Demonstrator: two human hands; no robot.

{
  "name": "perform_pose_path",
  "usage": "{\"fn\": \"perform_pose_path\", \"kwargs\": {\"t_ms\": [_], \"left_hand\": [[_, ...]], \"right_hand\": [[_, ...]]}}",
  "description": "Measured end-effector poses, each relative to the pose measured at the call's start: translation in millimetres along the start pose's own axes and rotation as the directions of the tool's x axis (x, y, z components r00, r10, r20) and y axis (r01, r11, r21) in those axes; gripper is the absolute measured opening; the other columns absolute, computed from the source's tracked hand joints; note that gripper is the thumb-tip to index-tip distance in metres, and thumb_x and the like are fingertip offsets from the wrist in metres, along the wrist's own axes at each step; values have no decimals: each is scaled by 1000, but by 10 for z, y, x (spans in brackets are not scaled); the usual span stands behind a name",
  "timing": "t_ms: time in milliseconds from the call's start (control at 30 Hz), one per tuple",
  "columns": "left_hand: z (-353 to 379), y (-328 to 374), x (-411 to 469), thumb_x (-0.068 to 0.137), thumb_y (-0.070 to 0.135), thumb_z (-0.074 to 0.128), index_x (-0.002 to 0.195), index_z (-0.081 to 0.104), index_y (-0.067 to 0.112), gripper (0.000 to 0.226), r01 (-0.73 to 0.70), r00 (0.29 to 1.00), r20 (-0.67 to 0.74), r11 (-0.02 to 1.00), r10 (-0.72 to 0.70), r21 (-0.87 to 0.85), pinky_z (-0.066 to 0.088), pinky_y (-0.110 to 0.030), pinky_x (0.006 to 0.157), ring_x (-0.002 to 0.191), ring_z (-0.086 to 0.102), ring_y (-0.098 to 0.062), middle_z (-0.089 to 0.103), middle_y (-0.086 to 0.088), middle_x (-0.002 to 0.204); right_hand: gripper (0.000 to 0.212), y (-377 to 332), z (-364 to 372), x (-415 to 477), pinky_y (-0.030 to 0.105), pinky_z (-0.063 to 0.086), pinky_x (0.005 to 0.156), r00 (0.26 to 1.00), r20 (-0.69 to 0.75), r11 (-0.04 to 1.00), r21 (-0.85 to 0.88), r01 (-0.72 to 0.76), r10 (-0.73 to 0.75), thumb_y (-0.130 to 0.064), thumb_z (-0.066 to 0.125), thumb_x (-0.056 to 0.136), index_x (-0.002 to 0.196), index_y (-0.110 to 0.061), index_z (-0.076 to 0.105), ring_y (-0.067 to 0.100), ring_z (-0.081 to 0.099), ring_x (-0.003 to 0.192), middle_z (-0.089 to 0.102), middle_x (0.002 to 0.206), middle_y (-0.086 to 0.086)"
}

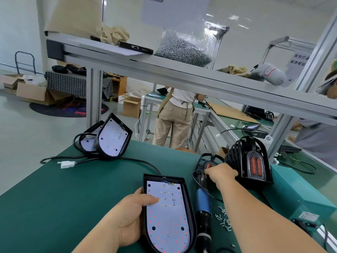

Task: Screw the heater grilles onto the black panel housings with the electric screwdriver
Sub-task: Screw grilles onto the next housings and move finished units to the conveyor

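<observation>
With my left hand [127,216] gripping a grille-less housing [167,216] and my right hand [221,173] on a loose grille [209,162], its grip hidden, I judged fastening unstarted, the screwdriver [203,203] idle between my fingers.

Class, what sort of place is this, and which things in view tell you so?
Probably a factory assembly line: a green workbench framed in aluminium, a big bag of screws on its shelf, and an electric screwdriver beside a panel housing.

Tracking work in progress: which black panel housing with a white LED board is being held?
The black housing lying flat nearest the person, gripped by the left hand. The other two lean at the green mat's far left, untouched.
</observation>
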State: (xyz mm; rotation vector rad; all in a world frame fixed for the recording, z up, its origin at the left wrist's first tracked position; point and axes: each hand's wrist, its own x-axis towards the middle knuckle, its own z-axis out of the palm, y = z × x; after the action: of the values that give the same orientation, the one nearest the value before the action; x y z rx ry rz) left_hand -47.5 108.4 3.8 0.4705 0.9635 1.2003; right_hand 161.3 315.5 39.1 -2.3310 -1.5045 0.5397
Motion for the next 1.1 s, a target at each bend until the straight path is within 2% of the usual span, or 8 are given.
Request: {"fn": "perform_pose_path", "kwargs": {"t_ms": [133, 400, 633, 700, 767, 867, 967, 1100], "left_hand": [[8, 6, -13, 83, 2, 59, 123, 61, 8, 41, -11, 1000, 25, 1000, 11, -8, 58, -45, 68, 84, 73, -39, 72, -23, 109], [8, 9, -55, 71, 21, 69, 122, 63, 14, 52, -41, 997, 67, 999, 43, -26, 59, -42, 69, 92, 74, -36, 73, -17, 112], [3, 41, -45, 83, 65, 52, 115, 75, 10, 67, 28, 997, 65, 1000, -28, 0, 53, -46, 89, 107, 69, -36, 70, -18, 121], [2, 41, -28, 86, 70, 45, 115, 75, 12, 72, 26, 999, 48, 1000, -25, -6, 51, -47, 92, 109, 68, -35, 69, -17, 123], [-2, 43, -6, 87, 72, 40, 115, 75, 13, 75, 25, 999, 39, 1000, -24, -16, 50, -47, 94, 110, 68, -35, 69, -16, 123], [3, 41, 13, 87, 74, 36, 110, 77, 14, 76, 23, 999, 34, 999, -22, -31, 51, -47, 93, 109, 69, -35, 69, -16, 122], [31, 42, 21, 87, 74, 32, 111, 76, 13, 79, -10, 999, 36, 999, 12, -42, 60, -42, 76, 105, 71, -34, 70, -17, 120], [59, 55, 15, 83, 79, 33, 121, 66, 11, 85, -26, 1000, 8, 998, 26, -54, 61, -38, 63, 99, 72, -33, 71, -21, 115]], "right_hand": [[49, -39, -28, 39, 25, 28, 40, 994, -111, 978, 207, 22, 1, -12, 67, 85, 127, 0, 45, 19, 33, 62, 42, 129, 26], [37, -53, -159, -47, 39, 51, 81, 876, -438, 782, 465, 415, -204, -4, 52, 96, 133, -3, 55, 36, 59, 103, 53, 130, 18], [47, -222, -694, -552, 21, 45, 58, 799, -390, 408, 706, 579, -458, 4, 45, 89, 61, -26, 68, 11, 56, 58, 60, 58, -9], [51, -295, -841, -794, 26, 48, 72, 674, -314, 436, 569, 697, -668, 3, 45, 84, 56, -32, 69, 11, 59, 67, 62, 60, -16], [48, -408, -945, -1046, 35, 34, 102, 434, -159, 412, 153, 898, -887, -6, 42, 78, 57, -42, 66, 9, 56, 90, 62, 70, -25], [41, -602, -851, -1416, 49, 3, 115, 150, 227, 56, -374, 926, -962, -1, 50, 75, 80, -35, 73, 10, 46, 108, 59, 86, -21], [35, -656, -453, -1708, 56, 4, 114, -27, 470, -309, -536, 786, -883, -7, 56, 79, 97, -30, 74, 13, 43, 115, 59, 97, -12], [31, -584, -62, -1817, 52, 7, 115, -127, 465, -376, -497, 782, -876, -10, 54, 85, 101, -25, 74, 17, 45, 117, 57, 96, -7]]}}
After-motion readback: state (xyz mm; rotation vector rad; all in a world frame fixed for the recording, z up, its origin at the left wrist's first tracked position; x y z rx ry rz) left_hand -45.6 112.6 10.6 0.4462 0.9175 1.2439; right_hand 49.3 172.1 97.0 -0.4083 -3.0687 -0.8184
